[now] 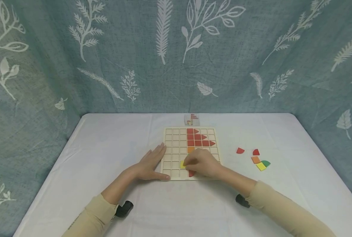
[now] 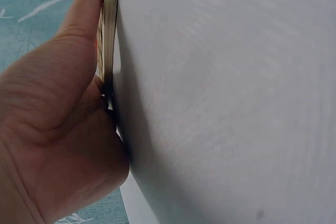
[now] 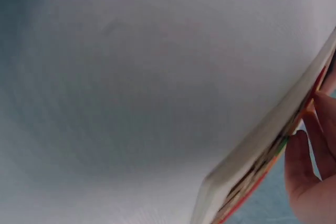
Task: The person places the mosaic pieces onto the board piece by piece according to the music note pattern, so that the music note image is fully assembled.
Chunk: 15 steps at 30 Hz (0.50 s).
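A pale wooden grid board (image 1: 171,141) lies on the table. My left hand (image 1: 150,164) is spread at its left side, fingertips on the left edge and thumb at the near left corner; in the left wrist view the left hand (image 2: 63,93) lies against the board's edge (image 2: 109,30). My right hand (image 1: 204,163) is over the board's lower right part, thumb and index finger pinching at a yellow square tile (image 1: 182,164). Red tiles (image 1: 198,143) fill cells in the upper rows, above an orange tile (image 1: 190,149). A red piece (image 1: 191,173) shows below the right hand.
Right of the board lie loose pieces: two red quarter-rounds (image 1: 240,150), an orange square (image 1: 255,160), a yellow square (image 1: 261,166) and a green piece (image 1: 266,163). A small pattern card (image 1: 192,119) stands behind the board. A leaf-patterned curtain (image 1: 149,82) surrounds the white table (image 1: 119,138).
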Available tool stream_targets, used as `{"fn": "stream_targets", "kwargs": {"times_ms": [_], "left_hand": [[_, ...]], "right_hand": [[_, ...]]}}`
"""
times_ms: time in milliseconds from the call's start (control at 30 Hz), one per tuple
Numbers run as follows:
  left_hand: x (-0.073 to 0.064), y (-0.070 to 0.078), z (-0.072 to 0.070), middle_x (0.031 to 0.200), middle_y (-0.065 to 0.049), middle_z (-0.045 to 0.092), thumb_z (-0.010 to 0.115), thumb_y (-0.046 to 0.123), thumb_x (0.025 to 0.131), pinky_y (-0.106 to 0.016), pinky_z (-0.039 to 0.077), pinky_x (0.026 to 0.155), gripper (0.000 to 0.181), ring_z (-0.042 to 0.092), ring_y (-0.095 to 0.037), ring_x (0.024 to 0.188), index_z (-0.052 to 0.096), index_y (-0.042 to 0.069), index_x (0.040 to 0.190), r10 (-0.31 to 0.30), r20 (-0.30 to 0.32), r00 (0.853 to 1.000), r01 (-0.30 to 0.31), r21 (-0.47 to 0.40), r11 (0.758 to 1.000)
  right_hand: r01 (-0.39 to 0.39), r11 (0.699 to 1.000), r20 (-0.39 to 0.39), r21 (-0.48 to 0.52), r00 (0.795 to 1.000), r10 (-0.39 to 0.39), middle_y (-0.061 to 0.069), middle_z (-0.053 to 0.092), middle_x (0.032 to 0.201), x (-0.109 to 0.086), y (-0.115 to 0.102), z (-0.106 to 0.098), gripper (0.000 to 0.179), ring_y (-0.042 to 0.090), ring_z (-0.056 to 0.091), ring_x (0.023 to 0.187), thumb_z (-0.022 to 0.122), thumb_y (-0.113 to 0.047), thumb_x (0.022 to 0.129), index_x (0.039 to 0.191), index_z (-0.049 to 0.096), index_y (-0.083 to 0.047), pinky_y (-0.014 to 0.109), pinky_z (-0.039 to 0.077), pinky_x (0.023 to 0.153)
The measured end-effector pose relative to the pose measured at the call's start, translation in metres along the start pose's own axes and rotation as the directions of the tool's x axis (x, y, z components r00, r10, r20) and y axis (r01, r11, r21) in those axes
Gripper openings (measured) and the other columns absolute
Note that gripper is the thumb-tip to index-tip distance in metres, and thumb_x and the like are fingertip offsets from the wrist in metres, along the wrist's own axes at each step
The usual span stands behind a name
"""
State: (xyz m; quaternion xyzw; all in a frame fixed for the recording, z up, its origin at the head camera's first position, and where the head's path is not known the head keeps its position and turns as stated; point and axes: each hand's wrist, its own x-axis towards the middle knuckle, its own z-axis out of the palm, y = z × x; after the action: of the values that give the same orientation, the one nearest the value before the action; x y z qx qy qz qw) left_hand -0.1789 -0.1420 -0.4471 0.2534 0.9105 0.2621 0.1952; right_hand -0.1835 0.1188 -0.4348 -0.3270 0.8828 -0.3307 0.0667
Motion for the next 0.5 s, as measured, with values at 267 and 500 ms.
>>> {"fn": "stream_targets", "kwargs": {"times_ms": [267, 500], "left_hand": [[0.002, 0.0, 0.002, 0.162, -0.016, -0.003, 0.073, 0.055, 0.08, -0.05, -0.001, 0.119, 0.117, -0.002, -0.031, 0.149, 0.003, 0.0, 0.155, -0.003, 0.006, 1.0, 0.003, 0.016, 1.0], [0.001, -0.001, 0.002, 0.162, -0.017, -0.002, 0.074, 0.054, 0.08, -0.049, -0.001, 0.119, 0.117, -0.001, -0.031, 0.149, 0.004, -0.001, 0.155, -0.008, -0.005, 1.0, 0.008, 0.021, 1.0]], "right_hand": [[-0.143, 0.982, -0.018, 0.124, 0.989, 0.146, -0.013, 0.071, 0.098, -0.015, 0.003, -0.011, 0.009, 0.008, 0.063, 0.094, 0.072, -0.018, 0.09, 0.095, 0.078, -0.021, 0.03, 0.053, 0.086], [-0.361, 0.885, -0.094, 0.294, 0.91, 0.403, -0.004, 0.069, 0.108, -0.048, 0.025, -0.038, 0.019, 0.019, 0.061, 0.108, 0.072, -0.028, 0.089, 0.106, 0.076, -0.018, 0.038, 0.053, 0.092]]}}
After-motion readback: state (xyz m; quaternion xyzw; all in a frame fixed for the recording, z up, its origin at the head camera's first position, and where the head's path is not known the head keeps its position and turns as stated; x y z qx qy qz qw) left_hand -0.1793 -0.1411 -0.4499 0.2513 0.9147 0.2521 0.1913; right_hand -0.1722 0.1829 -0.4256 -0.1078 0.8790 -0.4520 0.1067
